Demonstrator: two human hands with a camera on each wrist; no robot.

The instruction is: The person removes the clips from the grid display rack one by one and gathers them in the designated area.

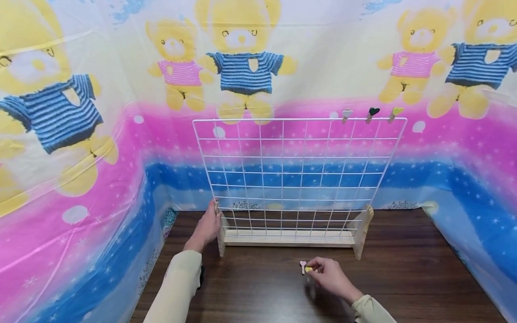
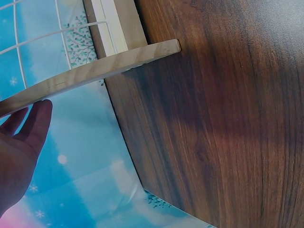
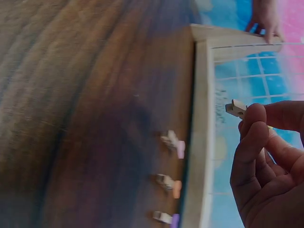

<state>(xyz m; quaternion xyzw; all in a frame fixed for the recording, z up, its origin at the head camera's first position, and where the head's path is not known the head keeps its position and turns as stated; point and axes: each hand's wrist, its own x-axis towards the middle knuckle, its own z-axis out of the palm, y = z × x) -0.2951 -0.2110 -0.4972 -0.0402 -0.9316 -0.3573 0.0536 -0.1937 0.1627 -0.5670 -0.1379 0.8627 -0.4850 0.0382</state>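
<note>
My right hand [image 1: 329, 276] pinches a small wooden clothespin [image 3: 235, 109] with a yellow heart, low over the brown table. Beside its fingertips lies a clothespin with a pink heart [image 1: 303, 265]. At the left end of the wire grid stand, my left hand [image 1: 208, 226] touches the wooden upright [image 2: 95, 71] with fairly straight fingers. The white wire grid [image 1: 282, 157] rises from its wooden base [image 1: 288, 242]. Three heart clothespins sit on its top wire at the right: white [image 1: 347, 114], dark green [image 1: 373, 112] and yellow [image 1: 397, 112].
In the right wrist view, clothespins with pink [image 3: 180, 149], orange [image 3: 176, 189] and purple [image 3: 175, 221] hearts lie in a row on the brown table [image 3: 95, 118], along the stand's base. A bear-print cloth [image 1: 121, 67] hangs behind and at both sides.
</note>
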